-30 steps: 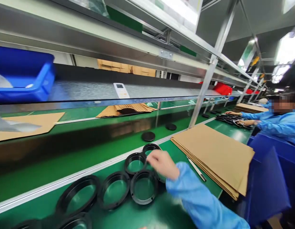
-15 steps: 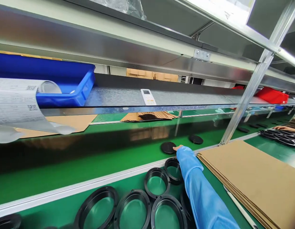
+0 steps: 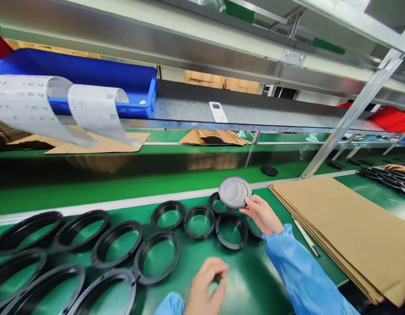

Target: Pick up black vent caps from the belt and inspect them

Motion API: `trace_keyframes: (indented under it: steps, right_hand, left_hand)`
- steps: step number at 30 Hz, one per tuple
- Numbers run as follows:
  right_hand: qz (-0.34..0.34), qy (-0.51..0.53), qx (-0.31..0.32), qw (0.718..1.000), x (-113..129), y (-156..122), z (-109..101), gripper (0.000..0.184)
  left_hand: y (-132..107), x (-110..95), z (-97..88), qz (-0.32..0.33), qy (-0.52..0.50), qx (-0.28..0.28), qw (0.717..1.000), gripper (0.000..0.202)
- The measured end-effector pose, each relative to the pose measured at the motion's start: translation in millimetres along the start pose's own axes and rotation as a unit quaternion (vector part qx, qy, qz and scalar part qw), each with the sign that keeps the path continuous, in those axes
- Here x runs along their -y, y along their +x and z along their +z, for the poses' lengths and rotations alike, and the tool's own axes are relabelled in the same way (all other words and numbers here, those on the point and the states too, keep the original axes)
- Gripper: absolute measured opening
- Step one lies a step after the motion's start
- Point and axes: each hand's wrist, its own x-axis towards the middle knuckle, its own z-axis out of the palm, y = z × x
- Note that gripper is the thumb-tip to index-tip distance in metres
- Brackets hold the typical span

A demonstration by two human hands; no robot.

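Above the rings (image 3: 198, 222), the right hand (image 3: 262, 215) pinches a tilted disc (image 3: 235, 192).

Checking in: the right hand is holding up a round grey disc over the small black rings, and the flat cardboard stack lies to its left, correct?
Not quite. The head view shows the stack of flat brown cardboard sheets lying to the right of the right hand, not its left. The rest holds: that hand has the round grey plastic disc raised over the small black plastic rings.

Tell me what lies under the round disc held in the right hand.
Under the disc, pinched by the right hand, sits a small black ring on the green table. The ring's far edge is hidden.
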Motion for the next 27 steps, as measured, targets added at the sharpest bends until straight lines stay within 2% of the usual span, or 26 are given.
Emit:
trace_keyframes:
  steps: [1,2,4,6,8,10,12,14,16,17,19,21,23,27]
  right_hand:
    - [0.014,0.014,0.015,1.0,-4,-29,5,0.051]
    - [0.028,0.029,0.027,0.999,-9,-57,11,0.048]
    - [0.051,0.063,0.045,0.996,-19,-103,25,0.042]
    - [0.066,0.091,0.055,0.992,-32,-137,40,0.036]
    - [0.079,0.097,0.067,0.99,-47,-160,54,0.033]
    - [0.089,0.092,0.086,0.988,-60,-174,67,0.031]
    - [0.077,0.064,0.09,0.991,-69,-180,76,0.029]
    - [0.015,-0.002,0.035,0.999,-73,-178,81,0.029]
    - [-0.055,-0.072,-0.027,0.996,-72,-173,84,0.04]
    - [-0.077,-0.096,-0.035,0.992,-71,-169,84,0.048]
    - [-0.086,-0.114,-0.003,0.99,-69,-164,86,0.054]
    - [-0.081,-0.112,0.01,0.99,-69,-160,89,0.04]
    - [-0.087,-0.114,-0.025,0.989,-73,-160,93,0.03]
    - [-0.131,-0.174,-0.108,0.97,-77,-159,101,0.028]
  left_hand:
    - [1,-2,-1.8,-0.041,-0.058,-0.011,0.997,0.018]
    - [3,-6,-4.0,-0.077,-0.128,-0.025,0.988,0.029]
    - [5,-14,-9.7,-0.119,-0.275,-0.058,0.952,0.063]
    - [7,-22,-16.4,-0.138,-0.39,-0.054,0.909,0.085]
    - [8,-29,-23.2,-0.157,-0.469,-0.029,0.869,0.091]
    - [8,-34,-29.1,-0.177,-0.52,-0.029,0.835,0.088]
    - [8,-36,-33.9,-0.2,-0.547,-0.067,0.81,0.077]
    - [9,-35,-37.9,-0.237,-0.558,-0.108,0.788,0.061]
    - [9,-33,-41.5,-0.271,-0.562,-0.129,0.771,0.044]
    - [9,-33,-43.2,-0.281,-0.563,-0.132,0.766,0.037]
    - [9,-31,-46.2,-0.286,-0.564,-0.135,0.763,0.028]
    - [8,-31,-48.4,-0.291,-0.567,-0.137,0.759,0.027]
    - [8,-32,-49.7,-0.298,-0.57,-0.134,0.754,0.028]
    - [6,-31,-49.2,-0.313,-0.577,-0.124,0.744,0.025]
